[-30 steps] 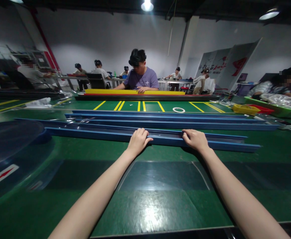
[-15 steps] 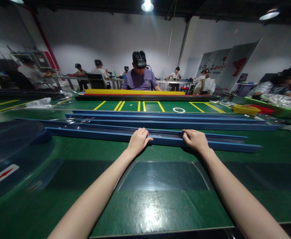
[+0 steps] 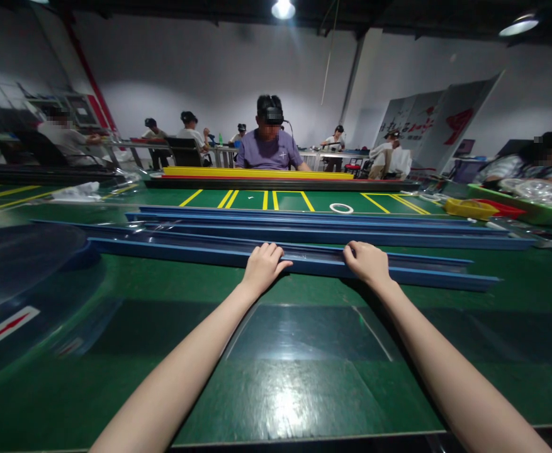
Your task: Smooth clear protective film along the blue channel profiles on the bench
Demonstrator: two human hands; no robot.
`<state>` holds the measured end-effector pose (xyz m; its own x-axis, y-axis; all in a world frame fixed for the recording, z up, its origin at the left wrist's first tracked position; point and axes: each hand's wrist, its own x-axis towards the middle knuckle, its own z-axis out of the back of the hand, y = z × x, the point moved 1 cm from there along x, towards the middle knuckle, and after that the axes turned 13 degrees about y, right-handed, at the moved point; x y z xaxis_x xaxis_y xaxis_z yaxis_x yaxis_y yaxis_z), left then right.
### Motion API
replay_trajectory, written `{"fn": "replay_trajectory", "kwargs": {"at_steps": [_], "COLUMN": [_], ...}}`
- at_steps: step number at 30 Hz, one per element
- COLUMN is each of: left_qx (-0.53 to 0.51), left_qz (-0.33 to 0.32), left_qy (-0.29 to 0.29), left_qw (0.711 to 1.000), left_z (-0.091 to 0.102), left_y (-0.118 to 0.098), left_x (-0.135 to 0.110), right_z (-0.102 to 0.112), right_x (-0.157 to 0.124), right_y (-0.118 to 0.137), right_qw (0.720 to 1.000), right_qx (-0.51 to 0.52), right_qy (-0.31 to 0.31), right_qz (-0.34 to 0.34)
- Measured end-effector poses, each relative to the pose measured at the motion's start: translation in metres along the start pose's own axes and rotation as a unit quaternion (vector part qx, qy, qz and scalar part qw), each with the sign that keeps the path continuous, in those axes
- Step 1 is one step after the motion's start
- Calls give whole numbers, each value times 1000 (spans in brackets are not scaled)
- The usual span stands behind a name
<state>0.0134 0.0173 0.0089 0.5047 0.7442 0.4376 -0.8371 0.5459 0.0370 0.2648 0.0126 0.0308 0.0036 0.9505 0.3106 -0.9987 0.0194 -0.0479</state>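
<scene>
A long blue rail (image 3: 172,254) lies across the green table (image 3: 115,283), nearest to me among several like it. My left hand (image 3: 262,267) curls over the rail's near edge at its middle, fingers closed on it. My right hand (image 3: 366,263) grips the same rail a little to the right, fingers bent over the top. Both forearms reach straight out from the table's front edge. More blue rails (image 3: 304,221) lie just behind, parallel to the held one.
A clear plastic sheet (image 3: 299,333) lies flat between my arms. A dark round cover (image 3: 16,277) is at the left. Across the table, a person in a purple shirt (image 3: 269,151) sits behind yellow and red rails (image 3: 257,173). A white tape ring (image 3: 340,208) and green tray (image 3: 525,211) lie far right.
My hands stay on the blue rail in nearly the same spot. The person opposite has straightened up and faces forward.
</scene>
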Motion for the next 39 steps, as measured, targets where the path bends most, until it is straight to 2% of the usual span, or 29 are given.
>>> {"fn": "replay_trajectory", "kwargs": {"at_steps": [2, 5, 8, 11, 18, 31, 33, 37, 39], "left_qx": [10, 23, 29, 32, 35, 32, 34, 37, 37], "left_qz": [-2, -4, -6, -8, -9, -6, -7, -6, -6], "left_qy": [9, 19, 24, 26, 26, 26, 27, 27, 27], "left_qw": [1000, 1000, 999, 999, 999, 999, 999, 999, 999], "left_z": [-1, -3, -4, -4, -4, -3, -3, -4, -4], "left_y": [0, 0, 0, 0, 0, -2, -2, -1, -1], "left_x": [0, 0, 0, 0, 0, 0, 0, 0, 0], "right_z": [2, 4, 6, 6, 5, 5, 5, 4, 2], "right_x": [2, 3, -1, -5, -6, -9, -8, -3, 1], "right_y": [12, 33, 52, 63, 64, 57, 55, 53, 54], "right_qw": [1000, 990, 965, 946, 952, 970, 971, 977, 980], "right_qx": [10, 37, 52, 47, 18, 1, -4, 7, 20], "right_qy": [-21, -40, 4, 52, 76, 66, 45, -44, -51], "right_qz": [10, 127, 259, 318, 295, 233, 236, 207, 191]}}
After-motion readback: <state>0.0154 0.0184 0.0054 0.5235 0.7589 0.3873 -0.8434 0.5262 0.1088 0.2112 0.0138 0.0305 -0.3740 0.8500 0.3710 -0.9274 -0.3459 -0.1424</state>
